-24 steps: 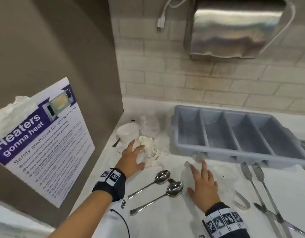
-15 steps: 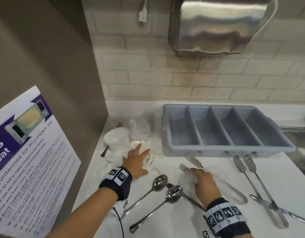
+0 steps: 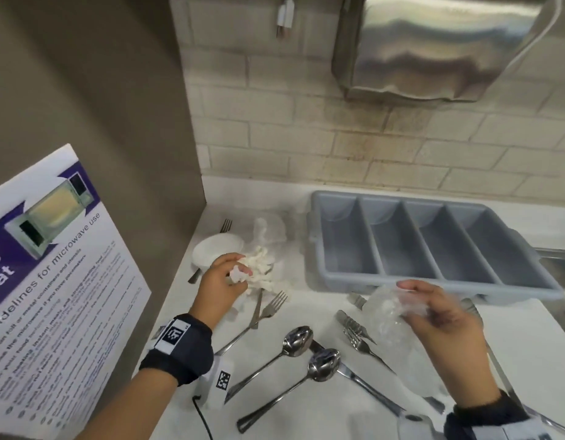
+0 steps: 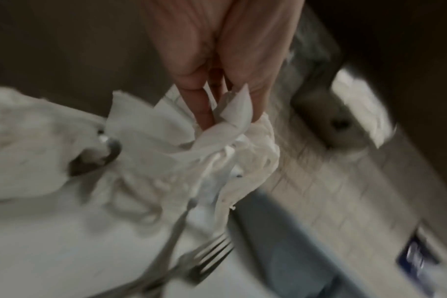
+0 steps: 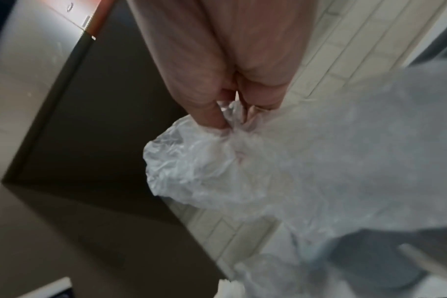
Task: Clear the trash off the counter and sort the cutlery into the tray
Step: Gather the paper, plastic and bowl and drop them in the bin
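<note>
L hand [image 3: 218, 282] pinches crumpled napkin [image 3: 259, 271] lifted off desk [image 3: 322, 417] near back-left corner; R hand [image 3: 440, 322] clamped on clear plastic bag [image 3: 386, 309] just in front of tray [image 3: 427, 242]. Under napkin: fork [image 3: 268, 308]. Mid-desk w/ 2 spoons [image 3: 295, 338], more forks. Bowl [image 3: 216, 250] by left wall.

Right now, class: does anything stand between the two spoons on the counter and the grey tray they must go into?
Nothing fixed. The spoons lie bare. The right hand lifts a clear plastic bag before the cutlery tray, off the direct path; a fork lies beside it. All four compartments are empty.
</note>
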